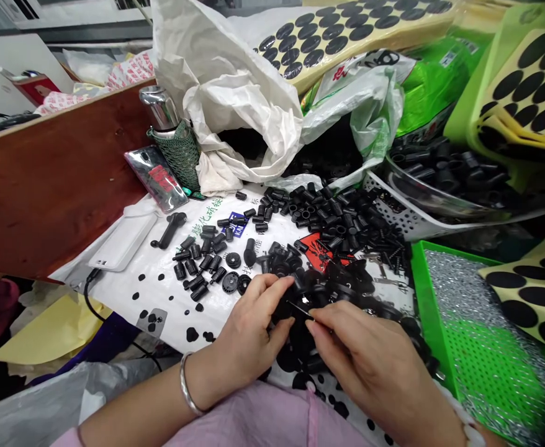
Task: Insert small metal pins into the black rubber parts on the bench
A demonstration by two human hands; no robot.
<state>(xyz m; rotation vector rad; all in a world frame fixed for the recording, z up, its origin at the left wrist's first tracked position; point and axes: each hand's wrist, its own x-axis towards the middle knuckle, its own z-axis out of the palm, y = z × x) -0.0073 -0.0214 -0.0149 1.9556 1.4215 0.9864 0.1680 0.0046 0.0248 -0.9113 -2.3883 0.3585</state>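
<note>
The left hand (249, 335) curls its fingers (267, 290) around a small black rubber fitting (295, 304), while the right hand (375, 363) pinches a thin dark pin (300, 309) against it, both above the white plastic sheet (170, 323). The matte fitting looks light and slightly soft, best held by its body; the slender pin looks stiff, slippery, and easiest gripped near one end.
</note>
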